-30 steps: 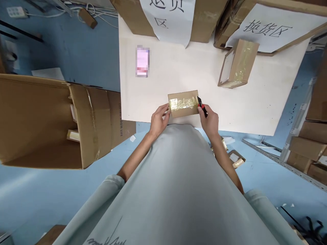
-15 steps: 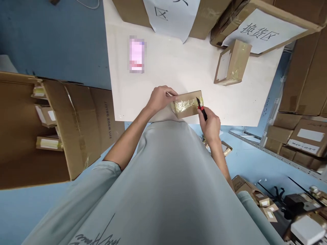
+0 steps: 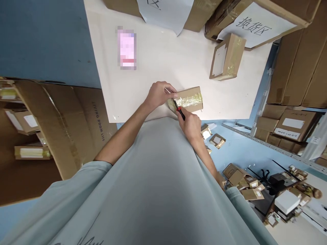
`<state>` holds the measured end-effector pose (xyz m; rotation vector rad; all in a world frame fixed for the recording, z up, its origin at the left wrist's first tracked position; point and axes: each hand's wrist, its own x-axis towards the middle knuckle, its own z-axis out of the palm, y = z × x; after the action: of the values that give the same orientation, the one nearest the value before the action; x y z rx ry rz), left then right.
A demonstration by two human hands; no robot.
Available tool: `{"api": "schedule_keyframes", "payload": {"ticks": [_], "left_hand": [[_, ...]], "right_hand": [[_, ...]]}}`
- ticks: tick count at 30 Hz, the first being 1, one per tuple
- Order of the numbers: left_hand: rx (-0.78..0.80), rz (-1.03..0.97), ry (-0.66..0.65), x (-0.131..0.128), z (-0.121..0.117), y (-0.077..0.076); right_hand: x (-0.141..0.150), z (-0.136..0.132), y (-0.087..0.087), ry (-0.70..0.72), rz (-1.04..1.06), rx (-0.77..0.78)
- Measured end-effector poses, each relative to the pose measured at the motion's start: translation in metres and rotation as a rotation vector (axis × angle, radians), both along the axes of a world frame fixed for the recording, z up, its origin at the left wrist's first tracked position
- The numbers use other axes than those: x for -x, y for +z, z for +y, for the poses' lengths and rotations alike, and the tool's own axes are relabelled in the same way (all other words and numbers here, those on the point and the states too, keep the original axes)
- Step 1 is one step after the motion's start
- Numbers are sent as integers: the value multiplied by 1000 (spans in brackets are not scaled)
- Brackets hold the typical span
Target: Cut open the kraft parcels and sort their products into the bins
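Observation:
A small cardboard box point(image 3: 190, 93) with shiny clear tape along its top lies near the front edge of the white table point(image 3: 163, 51). My left hand point(image 3: 159, 93) grips the box at its left end, thumb and fingers on the upper left corner. In my right hand point(image 3: 191, 125) is a utility knife point(image 3: 181, 112) with a red and black handle. Its dark blade points up and left, at the taped left end of the box, close to my left fingertips. Whether the blade has gone through the tape I cannot tell.
A taped box with a white label point(image 3: 228, 58) stands at the table's right, before a large carton point(image 3: 251, 25) bearing a handwritten sheet. A blurred-out pink phone-like rectangle point(image 3: 127, 49) lies at left. Beside the table stands an open carton point(image 3: 84, 126) holding small boxes.
My right hand has moved the knife left, from the box's right end to its left end. My left hand still holds the box. The whole view has shifted slightly.

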<state>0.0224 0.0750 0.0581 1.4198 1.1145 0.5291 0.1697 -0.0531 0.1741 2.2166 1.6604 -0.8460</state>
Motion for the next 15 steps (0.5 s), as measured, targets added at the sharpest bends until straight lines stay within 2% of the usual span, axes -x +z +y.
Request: {"api": "schedule_keyframes", "payload": {"ticks": [6, 11, 15], "left_hand": [[3, -10, 6, -2, -5, -4], [-27, 3, 56, -3, -10, -1], [-53, 2, 97, -4, -12, 0]], "right_hand": [[21, 11, 15, 24, -157, 131], [35, 28, 19, 55, -223, 193], [31, 19, 23, 93, -250, 260]]}}
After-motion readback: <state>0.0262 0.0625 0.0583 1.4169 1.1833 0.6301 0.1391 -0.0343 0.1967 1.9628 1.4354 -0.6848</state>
